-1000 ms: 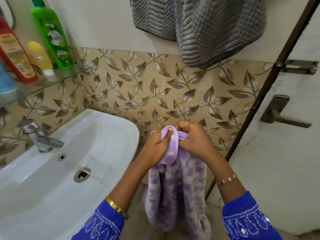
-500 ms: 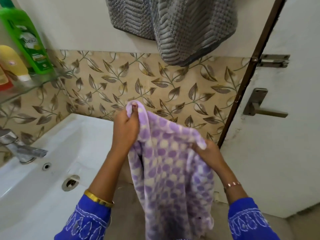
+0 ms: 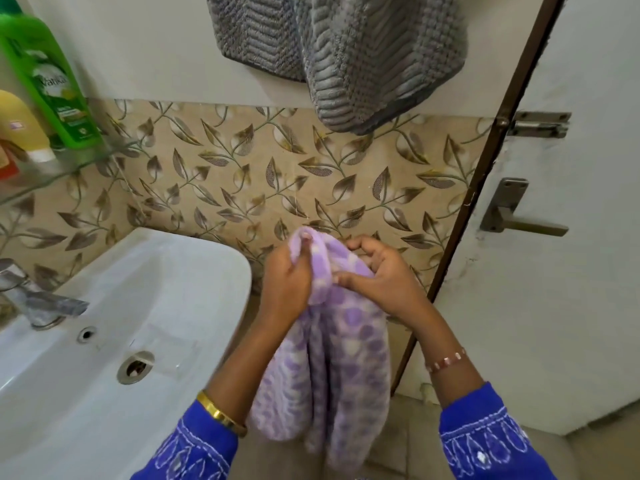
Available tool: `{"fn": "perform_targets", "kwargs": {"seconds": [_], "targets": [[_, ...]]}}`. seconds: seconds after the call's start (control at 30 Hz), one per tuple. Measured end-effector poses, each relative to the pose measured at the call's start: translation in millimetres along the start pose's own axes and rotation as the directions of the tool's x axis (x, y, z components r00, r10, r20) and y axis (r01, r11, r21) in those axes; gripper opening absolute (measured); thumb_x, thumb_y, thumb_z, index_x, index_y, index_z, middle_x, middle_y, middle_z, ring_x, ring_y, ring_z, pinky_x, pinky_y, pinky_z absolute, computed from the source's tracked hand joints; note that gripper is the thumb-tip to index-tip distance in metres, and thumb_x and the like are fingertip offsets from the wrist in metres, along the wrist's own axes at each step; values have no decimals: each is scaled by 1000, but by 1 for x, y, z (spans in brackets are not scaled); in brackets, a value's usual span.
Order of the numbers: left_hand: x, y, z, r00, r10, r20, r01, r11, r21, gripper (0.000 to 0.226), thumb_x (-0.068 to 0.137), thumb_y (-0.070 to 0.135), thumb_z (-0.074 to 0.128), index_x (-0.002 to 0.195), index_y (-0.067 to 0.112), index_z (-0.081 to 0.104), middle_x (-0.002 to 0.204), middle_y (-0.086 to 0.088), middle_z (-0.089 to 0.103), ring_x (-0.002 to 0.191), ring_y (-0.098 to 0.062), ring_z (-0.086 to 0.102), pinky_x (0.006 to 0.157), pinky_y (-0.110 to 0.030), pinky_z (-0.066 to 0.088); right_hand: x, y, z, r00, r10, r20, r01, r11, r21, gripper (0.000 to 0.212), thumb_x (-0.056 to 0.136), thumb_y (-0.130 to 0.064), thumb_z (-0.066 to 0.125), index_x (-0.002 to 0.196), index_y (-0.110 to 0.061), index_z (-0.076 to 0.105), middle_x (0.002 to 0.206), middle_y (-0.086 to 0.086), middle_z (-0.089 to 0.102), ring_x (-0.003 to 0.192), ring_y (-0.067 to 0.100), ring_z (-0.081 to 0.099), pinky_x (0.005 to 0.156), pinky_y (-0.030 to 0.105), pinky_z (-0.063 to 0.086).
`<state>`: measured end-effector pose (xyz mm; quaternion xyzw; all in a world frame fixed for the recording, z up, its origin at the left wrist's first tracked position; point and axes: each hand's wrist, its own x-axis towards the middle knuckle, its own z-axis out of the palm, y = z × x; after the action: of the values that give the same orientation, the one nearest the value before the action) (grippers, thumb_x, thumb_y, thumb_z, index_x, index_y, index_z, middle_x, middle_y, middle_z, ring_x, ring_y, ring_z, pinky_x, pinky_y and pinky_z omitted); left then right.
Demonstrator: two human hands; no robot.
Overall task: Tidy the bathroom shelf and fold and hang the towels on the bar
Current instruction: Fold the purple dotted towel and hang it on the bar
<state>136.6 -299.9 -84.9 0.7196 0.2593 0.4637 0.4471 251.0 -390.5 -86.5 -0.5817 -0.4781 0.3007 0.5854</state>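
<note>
— two hands meet at the top of the purple checked towel (image 3: 341,368), and much of the grip is buried. the left hand (image 3: 287,285) has its fingers wrapped round the bunched top edge, thumb lying up along the cloth; the fingertips are hidden behind the fold.

— and the right hand (image 3: 379,277)?

— its thumb presses on the fold just beside the left hand's knuckles, with the curled fingers arched over the far side. whether those fingers actually clamp the cloth is hard to make out. below the grip the towel hangs in long folds; its bottom hem is blurred near the lower edge of the view.

— what else is cut off?

— above the grip the grey towel (image 3: 363,57) runs out of the top of the view, so the bar it hangs on is unseen. up and to the left of the grip, the green bottle (image 3: 52,88) and yellow bottle (image 3: 22,126) on the glass shelf (image 3: 79,161) are cropped. the sink (image 3: 166,292) sits just left of the grip, the door handle (image 3: 519,220) well to its right.

— what differs from half a second ago?

— then the hands were apart, the towel spread wide between them, the left raised higher. now they have come together and the cloth is doubled over.
</note>
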Motion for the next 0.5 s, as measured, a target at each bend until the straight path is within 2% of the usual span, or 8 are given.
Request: {"fn": "perform_targets", "kwargs": {"seconds": [0.07, 0.13, 0.23, 0.3, 0.37, 0.4, 0.43, 0.5], "targets": [[12, 6, -11, 978, -25, -206, 21, 999, -25, 34, 91, 34, 38, 62, 27, 54, 60, 14, 55, 54, 10, 53, 52, -10, 41, 1, 17, -5, 992, 123, 9, -122, 989, -79, 29, 69, -11, 78, 87, -19, 56, 79, 11, 69, 71, 18, 62, 63, 33, 53], [25, 14, -26, 933, -39, -358, 3, 995, -100, 38, 95, 26, 39, 59, 29, 48, 54, 14, 53, 49, 14, 51, 48, -2, 37, 0, 39, -13, 975, 220, 17, -212, 954, -211, 18, 74, -18, 74, 86, -13, 61, 83, 10, 68, 72, 18, 64, 63, 30, 52], [30, 21, -42, 898, -70, -434, 4, 989, -149, 36, 96, 26, 41, 61, 32, 46, 61, 17, 50, 50, 21, 50, 49, 3, 35, -4, 65, -18, 949, 310, -53, -313, 920, -236, 26, 87, -26, 60, 76, -3, 60, 74, 15, 61, 65, 21, 59, 59, 26, 44], [26, 19, -44, 928, -33, -371, 16, 999, -49, 32, 96, 27, 39, 68, 32, 54, 72, 15, 55, 62, 17, 54, 53, 5, 35, -3, 68, -19, 941, 277, -197, -319, 918, -233, 34, 92, -26, 51, 73, 2, 54, 68, 13, 51, 61, 22, 49, 55, 24, 38], [18, 6, -43, 971, -42, -234, 46, 999, 11, 25, 97, 27, 36, 105, 25, 60, 105, 8, 62, 96, 3, 56, 71, 9, 34, 1, 51, -17, 939, 172, -297, -242, 946, -216, 25, 94, -23, 49, 76, -7, 58, 65, 3, 54, 59, 12, 51, 50, 14, 37], [13, 0, -39, 987, -33, -158, 36, 999, 13, 33, 97, 25, 35, 124, 17, 52, 123, 5, 56, 112, -3, 51, 83, 7, 33, 4, 39, -15, 954, 89, -286, -163, 956, -244, 20, 93, -21, 50, 75, -16, 59, 63, -5, 55, 56, 2, 52, 50, 10, 37], [5, -1, -34, 997, -6, -83, 5, 1000, -10, 39, 97, 22, 34, 133, 10, 43, 134, 3, 49, 121, -3, 46, 92, 4, 31, 6, 24, -13, 971, -3, -237, -72, 948, -309, 21, 92, -21, 53, 71, -24, 56, 60, -11, 52, 53, -2, 48, 51, 10, 37], [-10, 3, -18, 995, 73, 73, -68, 995, -74, 36, 98, 12, 32, 130, 5, 46, 133, 11, 51, 118, 10, 45, 96, -1, 32, 10, -6, -3, 989, -119, -91, 72, 909, -409, 29, 87, -21, 59, 60, -25, 50, 52, -12, 46, 50, -1, 42, 52, 15, 35]]}}
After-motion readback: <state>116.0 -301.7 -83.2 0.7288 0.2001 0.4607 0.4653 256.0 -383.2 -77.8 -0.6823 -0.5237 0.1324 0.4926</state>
